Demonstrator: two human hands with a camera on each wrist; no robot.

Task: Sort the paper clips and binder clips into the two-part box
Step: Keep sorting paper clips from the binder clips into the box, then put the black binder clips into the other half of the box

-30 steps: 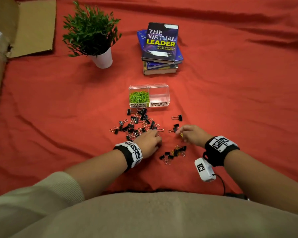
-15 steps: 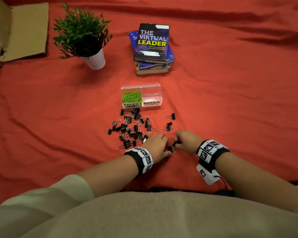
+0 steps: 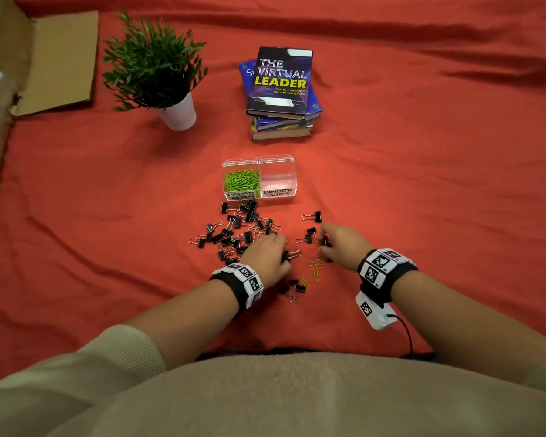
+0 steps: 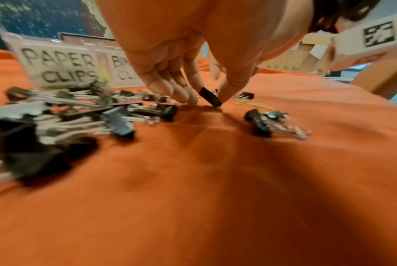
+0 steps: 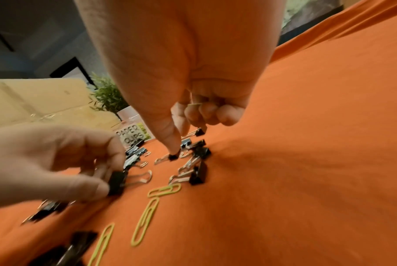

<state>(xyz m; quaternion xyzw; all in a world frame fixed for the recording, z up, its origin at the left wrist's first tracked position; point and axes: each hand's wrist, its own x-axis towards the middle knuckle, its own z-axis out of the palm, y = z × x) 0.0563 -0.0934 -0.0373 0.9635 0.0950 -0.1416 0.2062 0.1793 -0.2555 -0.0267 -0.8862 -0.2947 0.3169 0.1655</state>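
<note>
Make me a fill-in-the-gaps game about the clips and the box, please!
1. The green paper clips lie in the box compartment labelled ____.
2. The compartment labelled BINDER CLIPS holds ____ clips.
3. The left hand pinches a black ____ clip off the cloth.
4. The loose paper clips on the red cloth are coloured ____.

Missing words: PAPER CLIPS; no; binder; yellow-green

A red cloth (image 3: 423, 184) covers the surface. Directly on it: a clear two-part box (image 3: 292, 176), scattered black binder clips (image 3: 234, 231), three yellow-green paper clips (image 5: 145, 221), a potted plant (image 3: 178, 116), stacked books (image 3: 281, 127), and flattened cardboard (image 3: 60, 58).
</note>
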